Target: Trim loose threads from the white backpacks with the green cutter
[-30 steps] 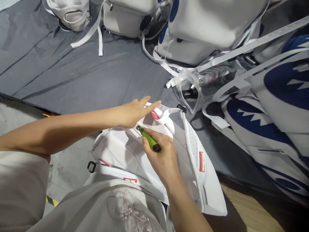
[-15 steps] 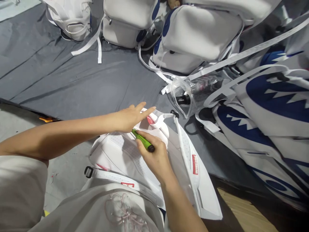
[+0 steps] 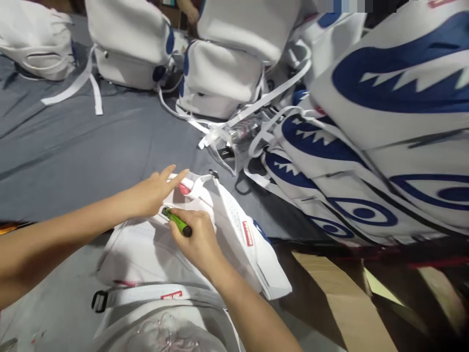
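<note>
A white backpack (image 3: 142,254) lies in front of me at the table's edge, with its strap side up and red labels on the straps. My left hand (image 3: 152,193) rests near its top, fingers stretched out and apart. In my right hand (image 3: 200,239) is a green marker (image 3: 178,223) with a black end, held like a pen. Its front end points at the white fabric beside my left palm. I cannot make out whether the tip touches the fabric. A black strap buckle (image 3: 99,301) hangs at the bag's lower left.
Stacked white backpacks with blue shark faces (image 3: 351,166) stand to the right. More white backpacks (image 3: 128,44) line the back of the grey-covered table (image 3: 120,142). A clear plastic bag (image 3: 234,142) lies beyond my hands. Cardboard (image 3: 340,298) is below the table edge.
My view has turned to the right, so the hands and bags appear further left. My right hand still holds the marker beside my left hand, and the marker's dark front end now shows more.
</note>
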Motion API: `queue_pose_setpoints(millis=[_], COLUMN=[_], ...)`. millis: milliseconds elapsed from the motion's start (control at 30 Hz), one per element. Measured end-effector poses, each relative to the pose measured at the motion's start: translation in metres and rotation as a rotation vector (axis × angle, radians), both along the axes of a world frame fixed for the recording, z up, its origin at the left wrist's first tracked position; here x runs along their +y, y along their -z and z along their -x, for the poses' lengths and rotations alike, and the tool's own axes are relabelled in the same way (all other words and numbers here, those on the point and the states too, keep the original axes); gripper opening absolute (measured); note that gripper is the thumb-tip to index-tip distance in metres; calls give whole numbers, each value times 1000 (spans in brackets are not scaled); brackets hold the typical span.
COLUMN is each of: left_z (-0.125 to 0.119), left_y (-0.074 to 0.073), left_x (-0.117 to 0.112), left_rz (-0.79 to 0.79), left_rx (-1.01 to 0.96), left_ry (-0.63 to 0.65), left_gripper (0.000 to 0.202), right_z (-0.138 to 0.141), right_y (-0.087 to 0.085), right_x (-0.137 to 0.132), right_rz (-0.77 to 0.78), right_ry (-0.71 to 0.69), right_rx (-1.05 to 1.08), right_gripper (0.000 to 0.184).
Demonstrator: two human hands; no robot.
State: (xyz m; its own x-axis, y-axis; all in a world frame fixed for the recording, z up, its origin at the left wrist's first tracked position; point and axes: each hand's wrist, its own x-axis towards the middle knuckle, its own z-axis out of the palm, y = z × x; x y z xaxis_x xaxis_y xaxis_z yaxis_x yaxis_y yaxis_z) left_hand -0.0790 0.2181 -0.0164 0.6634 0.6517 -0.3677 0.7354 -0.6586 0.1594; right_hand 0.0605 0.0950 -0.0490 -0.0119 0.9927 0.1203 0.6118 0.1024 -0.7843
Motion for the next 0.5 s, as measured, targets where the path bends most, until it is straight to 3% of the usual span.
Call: queue_pose_setpoints(millis=[167,267,333,433,500], left_z=[-1,-1,0,0,-1], left_y=[1,2,3,4,5], left_x=[1,-1,-2,-2,-2], left_rz=[-3,-12,-7,3,10], left_rx=[14,4,-14,-47,-59], left_ry=[-3,-17,-16,-24,-29], left_gripper=[96,97,96,96,96], right_z=[0,-14,-33,-78,-108], right_y=[-2,-22,-42,-59,-53], right_x=[6,0,-5,8,38], right_rz=[-5,16,-52,-271,-371], right_ry=[5,-66,-82,140,365], right_rx=[-66,-48,32,102,-99], right_gripper=[20,13,13,23,31])
